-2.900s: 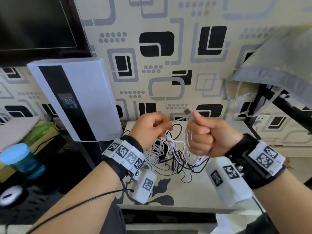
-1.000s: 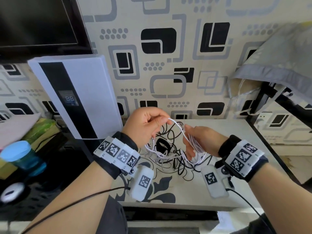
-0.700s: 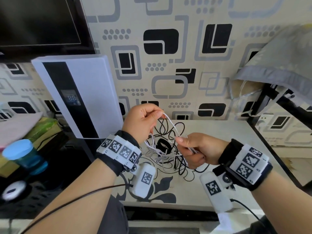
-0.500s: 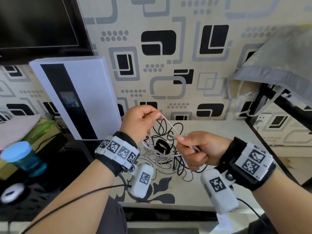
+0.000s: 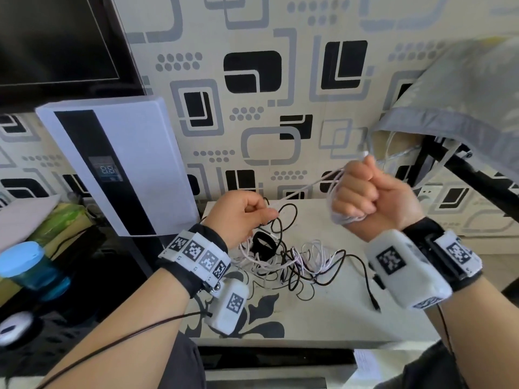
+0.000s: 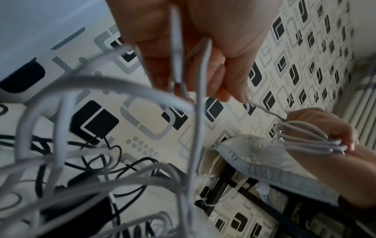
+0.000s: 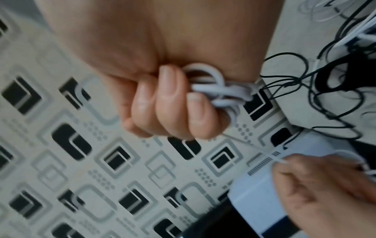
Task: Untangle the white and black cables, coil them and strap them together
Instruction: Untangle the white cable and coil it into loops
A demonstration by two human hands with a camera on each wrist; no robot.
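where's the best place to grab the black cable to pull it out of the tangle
Probably its free plug end, lying clear of the pile on the table toward the right wrist. Come from above and pinch behind the plug; elsewhere the black cable crosses white loops.

Head view looks forward-down; wrist views close, along fingers; all share patterned wall (image 5: 280,88).

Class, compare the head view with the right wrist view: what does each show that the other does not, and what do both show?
Only the head view shows the blue-lidded jar, the dark screen, both wristbands and the grey cloth.

Only the right wrist view shows the right hand's fingertips curled over the white cable loops.

Both show the right hand gripping the coil, the left hand pinching the strand stretched between them, the black cable on the table, and the white box.
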